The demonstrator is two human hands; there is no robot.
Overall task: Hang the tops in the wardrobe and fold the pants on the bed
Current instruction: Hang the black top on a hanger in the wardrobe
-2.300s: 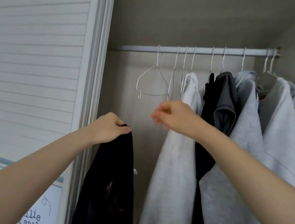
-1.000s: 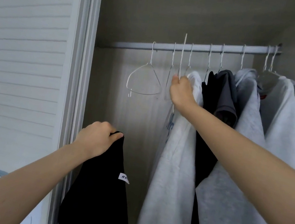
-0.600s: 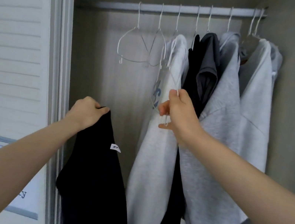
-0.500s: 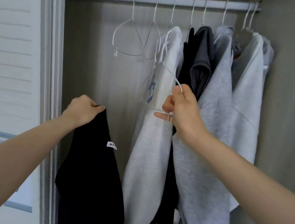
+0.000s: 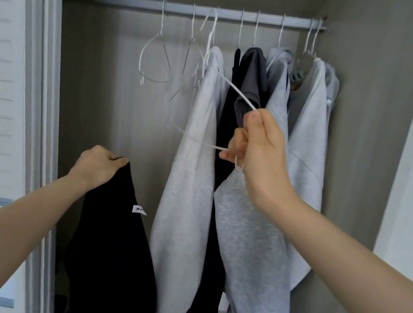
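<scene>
Black top [image 5: 112, 258] dangles at 7 o'clock, bunched in the left hand [image 5: 98, 167]. Right hand [image 5: 258, 148], around 2 o'clock, pinches a white wire hanger [image 5: 235, 93]. Behind them, grey hoodies [image 5: 190, 181] hang on the wardrobe rail [image 5: 143, 4].

Black top [image 5: 113, 250], white label [image 5: 139, 210]; white hanger [image 5: 237, 93]; grey sweatshirts [image 5: 190, 181].

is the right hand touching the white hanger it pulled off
Touching: the head view shows the right hand gripping the white hanger, its wire running into the fist.
</scene>
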